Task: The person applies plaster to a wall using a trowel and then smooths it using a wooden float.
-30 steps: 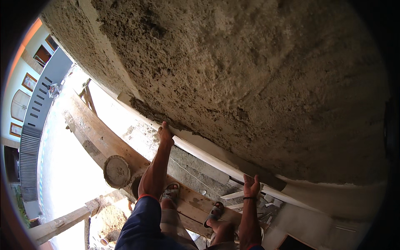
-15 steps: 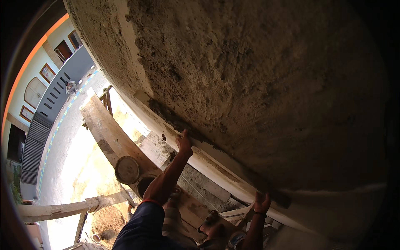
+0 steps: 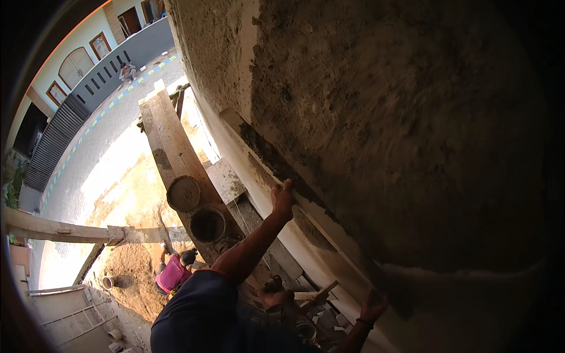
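With both hands I grip a long straight board [image 3: 335, 235], dark mortar smeared along its upper edge. It lies slanted against a rough plastered wall [image 3: 365, 117]. My left hand [image 3: 282, 201] is closed on the board's lower edge near its middle, thumb up. Farther down to the right, my right hand [image 3: 372, 307] is closed around the lower edge near the shadowed end. The fingers of both hands are partly hidden.
I am above a plank walkway [image 3: 168, 135] carrying a round container [image 3: 183, 194] and a dark bucket [image 3: 207, 224]. Below, a person in a magenta shirt [image 3: 173, 273] is beside a sand heap [image 3: 129, 273]. A wooden beam [image 3: 59, 228] crosses at left. Another person [image 3: 127, 72] sits by the far wall.
My view has shifted, bringing the second bucket and the person in magenta into sight. The board slants more steeply in the picture, with both hands still on it.
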A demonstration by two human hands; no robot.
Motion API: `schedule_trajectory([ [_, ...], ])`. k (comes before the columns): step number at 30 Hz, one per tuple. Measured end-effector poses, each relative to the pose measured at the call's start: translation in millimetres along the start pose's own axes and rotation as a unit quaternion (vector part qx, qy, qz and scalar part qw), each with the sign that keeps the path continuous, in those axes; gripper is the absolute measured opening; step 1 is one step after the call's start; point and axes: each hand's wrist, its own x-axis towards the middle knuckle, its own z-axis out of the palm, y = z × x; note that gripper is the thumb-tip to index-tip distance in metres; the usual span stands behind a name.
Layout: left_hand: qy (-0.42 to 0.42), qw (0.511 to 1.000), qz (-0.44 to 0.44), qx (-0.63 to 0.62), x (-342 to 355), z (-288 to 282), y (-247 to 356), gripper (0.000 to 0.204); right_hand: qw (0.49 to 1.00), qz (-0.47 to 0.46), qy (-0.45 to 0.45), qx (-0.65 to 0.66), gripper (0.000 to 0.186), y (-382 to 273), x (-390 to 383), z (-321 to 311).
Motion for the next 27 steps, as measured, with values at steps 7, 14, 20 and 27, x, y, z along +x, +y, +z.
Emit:
schedule_trajectory([
  [7,0.012,0.994,-0.098,-0.037,-64,-64,-29,0.056,0.992,-0.041,-0.102,-0.068,0.044,-76,-59,14],
  [14,0.027,0.965,-0.165,-0.201,-76,-142,-74,0.055,0.986,-0.013,-0.139,-0.096,0.042,-128,-51,2],
  [20,0.041,0.919,-0.183,-0.347,-55,-190,-78,0.043,0.672,-0.348,-0.198,-0.622,0.044,-98,-46,109],
  [27,0.077,0.841,-0.181,-0.504,0,-264,-82,0.046,0.864,-0.129,-0.304,-0.380,0.041,68,-74,312],
])
